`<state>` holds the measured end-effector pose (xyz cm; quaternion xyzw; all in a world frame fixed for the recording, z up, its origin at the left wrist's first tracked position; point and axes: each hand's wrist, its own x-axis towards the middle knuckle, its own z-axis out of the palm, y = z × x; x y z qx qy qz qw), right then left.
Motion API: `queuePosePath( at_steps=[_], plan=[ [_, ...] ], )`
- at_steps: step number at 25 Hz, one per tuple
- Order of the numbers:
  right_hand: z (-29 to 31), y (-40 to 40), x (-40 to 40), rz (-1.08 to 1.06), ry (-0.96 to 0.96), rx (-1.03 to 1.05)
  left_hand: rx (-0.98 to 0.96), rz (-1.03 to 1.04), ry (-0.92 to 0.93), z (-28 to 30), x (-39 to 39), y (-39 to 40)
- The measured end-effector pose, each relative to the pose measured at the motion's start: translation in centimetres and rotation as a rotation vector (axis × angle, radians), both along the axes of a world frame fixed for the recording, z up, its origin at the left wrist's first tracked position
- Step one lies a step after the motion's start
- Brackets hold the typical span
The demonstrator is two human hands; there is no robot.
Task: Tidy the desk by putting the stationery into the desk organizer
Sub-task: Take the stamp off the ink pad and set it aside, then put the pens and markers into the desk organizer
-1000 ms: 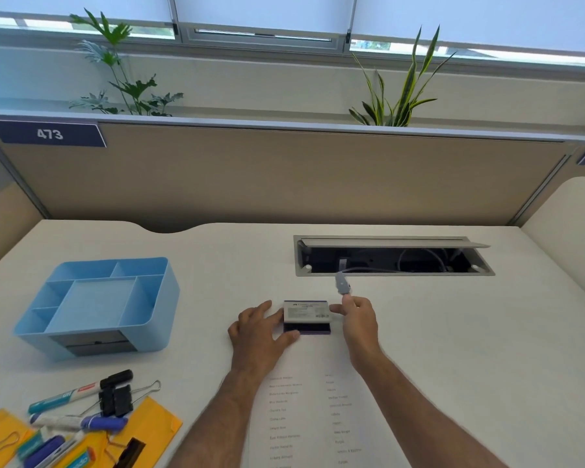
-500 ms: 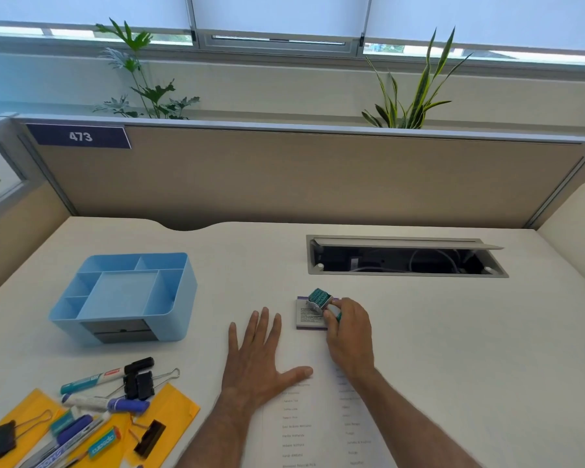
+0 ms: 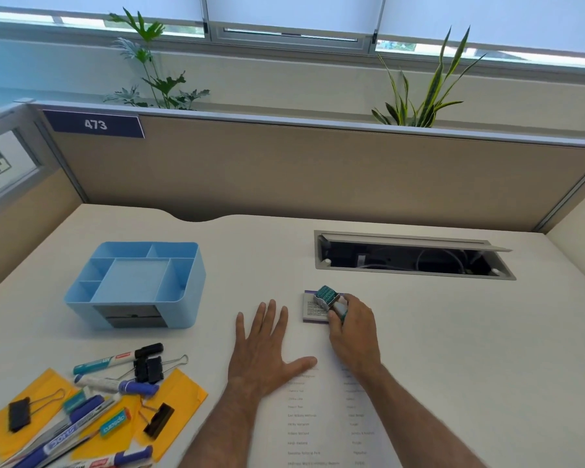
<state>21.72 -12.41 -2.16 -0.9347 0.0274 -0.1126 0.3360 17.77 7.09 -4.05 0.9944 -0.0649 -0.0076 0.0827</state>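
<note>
A light blue desk organizer [image 3: 196, 265] with several compartments stands at the left of the desk. My right hand [image 3: 353, 329] grips a small teal and white eraser-like block [image 3: 326, 296] just over a small box with a purple edge [image 3: 312, 309]. My left hand [image 3: 265, 346] lies flat with spread fingers on a printed sheet [image 3: 321, 427]. At the lower left lie markers [image 3: 115, 361], pens [image 3: 71, 437], black binder clips [image 3: 149, 368], an eraser [image 3: 115, 422] and yellow sticky pads [image 3: 186, 393].
An open cable tray [image 3: 416, 256] is set into the desk behind my right hand. A beige partition with a "473" label [image 3: 93, 125] closes the back, with plants behind it. Another beige panel stands at the right.
My left hand let go of the box and flattened on the sheet. My right hand closed around the small block over the box. The view shifted left.
</note>
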Motion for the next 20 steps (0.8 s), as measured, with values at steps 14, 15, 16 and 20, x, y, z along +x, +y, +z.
queuePosePath(
  at_steps=[14, 15, 16, 20],
  plan=[
    [1.9, 5.9, -5.7, 0.306, -0.105, -0.186, -0.472, 0.019, -0.235, 3.8, -4.7, 7.1],
    [2.0, 7.3, -6.2, 0.346, -0.100, -0.190, -0.465, 0.044, -0.255, 4.1, -5.3, 8.6],
    [1.9, 8.5, -6.7, 0.388, -0.098, -0.195, -0.452, 0.076, -0.263, 4.4, -5.9, 10.1],
    [1.6, 13.5, -8.6, 0.548, -0.055, -0.181, -0.366, 0.209, -0.246, 5.2, -8.9, 16.3]
  ],
)
